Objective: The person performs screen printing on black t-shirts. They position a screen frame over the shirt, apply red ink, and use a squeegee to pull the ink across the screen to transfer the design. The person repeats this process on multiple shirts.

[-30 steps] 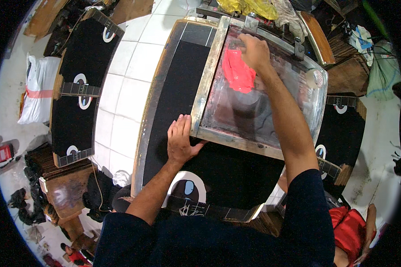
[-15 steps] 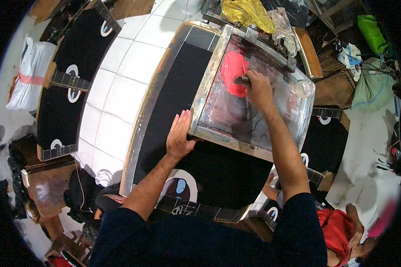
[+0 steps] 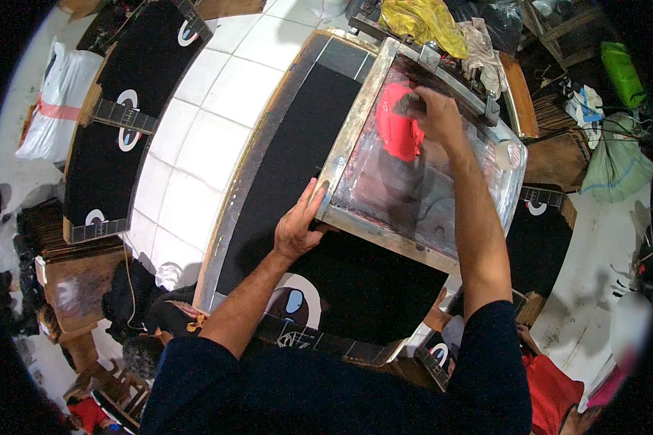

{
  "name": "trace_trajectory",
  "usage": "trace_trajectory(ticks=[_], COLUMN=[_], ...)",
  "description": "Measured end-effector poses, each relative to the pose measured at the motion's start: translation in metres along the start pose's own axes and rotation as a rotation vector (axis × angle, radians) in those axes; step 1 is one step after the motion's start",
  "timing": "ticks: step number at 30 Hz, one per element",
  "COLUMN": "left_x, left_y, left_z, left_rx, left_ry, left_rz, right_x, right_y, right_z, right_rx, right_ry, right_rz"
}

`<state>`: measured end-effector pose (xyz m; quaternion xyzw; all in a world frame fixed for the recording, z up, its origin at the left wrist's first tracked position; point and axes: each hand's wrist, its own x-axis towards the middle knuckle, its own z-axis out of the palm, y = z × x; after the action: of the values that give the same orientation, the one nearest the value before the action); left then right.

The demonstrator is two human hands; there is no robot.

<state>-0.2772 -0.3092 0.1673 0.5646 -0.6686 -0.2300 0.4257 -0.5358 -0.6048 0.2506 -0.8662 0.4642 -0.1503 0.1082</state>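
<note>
My right hand (image 3: 442,119) is closed around a dark squeegee (image 3: 409,106), slightly blurred, over the upper part of a screen-printing frame (image 3: 355,137). Bright red ink (image 3: 399,134) lies in a thick patch on the mesh, below and beside the squeegee. My left hand (image 3: 297,228) rests at the frame's near left corner, fingers stretched out along its edge and thumb apart. Under the frame lies a black panel (image 3: 370,290) on a long board; a printed white, brown and blue eye (image 3: 295,301) shows nearest to me.
Metal hinge clamps (image 3: 429,56) hold the frame's far edge, with a yellow cloth (image 3: 424,25) behind. Another board of black panels (image 3: 112,167) stands left across white tiles (image 3: 196,145). More panels (image 3: 537,243) lie to the right. A person in red (image 3: 551,388) is at lower right.
My right hand and the squeegee have moved up and away from me across the screen. My left hand's fingers have shifted onto the frame's corner. The whole view has shifted slightly.
</note>
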Motion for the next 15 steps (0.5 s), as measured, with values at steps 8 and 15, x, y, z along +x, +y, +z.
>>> trace_trajectory(ticks=[8, 15], left_x=[-0.001, -0.005], left_y=[0.001, -0.003], left_z=[0.001, 0.000], left_rx=[0.024, 0.044], left_ry=[0.001, -0.073], left_rz=[-0.006, -0.011], right_x=[-0.043, -0.125], right_y=[-0.014, -0.067], right_z=[0.028, 0.023], right_rx=[-0.004, -0.053], right_ry=[0.194, 0.328], right_rz=[0.054, 0.119])
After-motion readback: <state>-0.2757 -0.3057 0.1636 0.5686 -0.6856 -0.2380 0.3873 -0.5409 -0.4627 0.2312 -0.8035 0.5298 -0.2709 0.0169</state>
